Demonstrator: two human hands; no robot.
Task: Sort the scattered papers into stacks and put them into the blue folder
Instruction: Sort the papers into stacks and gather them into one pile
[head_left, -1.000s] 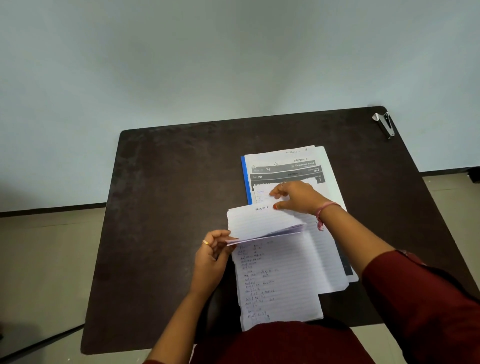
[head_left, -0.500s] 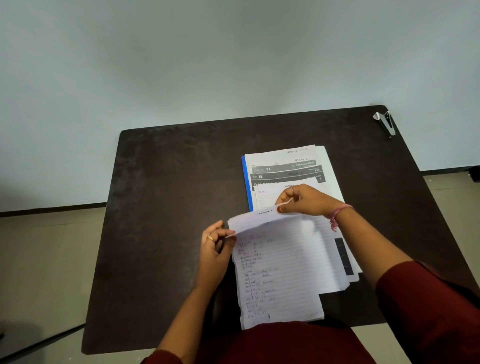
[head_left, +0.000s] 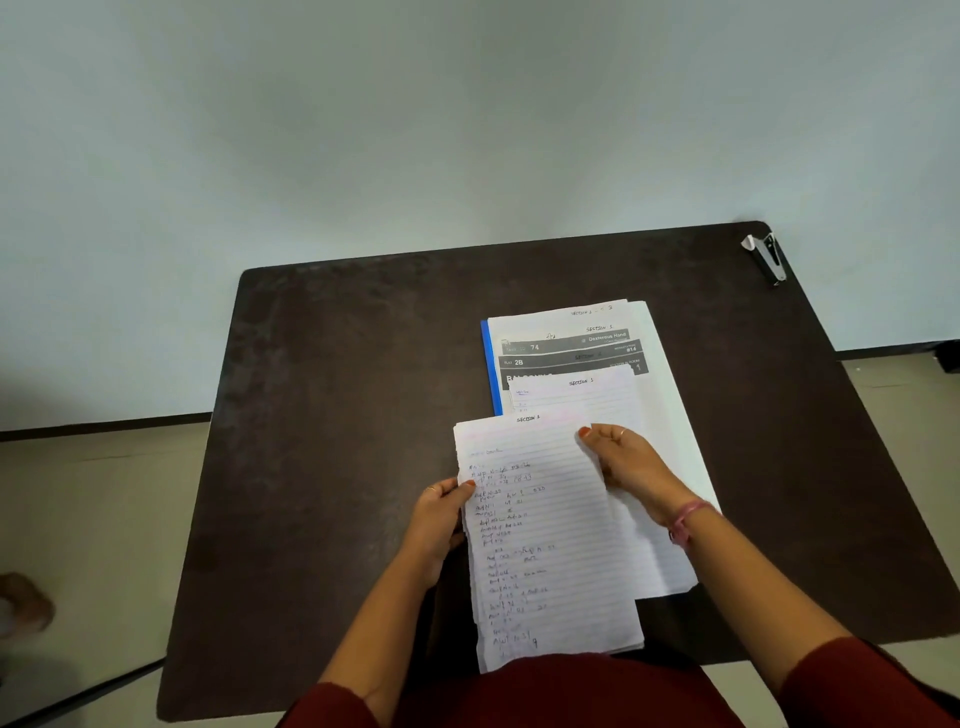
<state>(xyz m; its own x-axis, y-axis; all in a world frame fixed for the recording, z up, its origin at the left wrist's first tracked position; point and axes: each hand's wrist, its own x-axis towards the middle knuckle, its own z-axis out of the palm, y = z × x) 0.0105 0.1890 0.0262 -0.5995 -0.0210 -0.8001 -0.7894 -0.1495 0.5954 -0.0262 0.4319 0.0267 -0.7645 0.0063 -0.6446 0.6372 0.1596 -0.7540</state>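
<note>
A stack of lined handwritten sheets (head_left: 545, 530) headed "Section 1" lies near the table's front edge, overhanging toward me. My left hand (head_left: 439, 519) grips its left edge, thumb on top. My right hand (head_left: 631, 470) holds the stack's right edge, thumb on the top sheet. Behind it, a second pile of printed and lined papers (head_left: 587, 358) rests on the blue folder (head_left: 491, 369), of which only the left strip shows.
The dark brown table (head_left: 337, 415) stands against a pale wall. A small metal stapler (head_left: 766, 257) sits at the far right corner. A person's foot (head_left: 23, 603) shows on the floor at the left.
The top sheet, lifted and folded over before, now lies flat on the stack. My right hand has come back from the rear pile to the stack's right edge.
</note>
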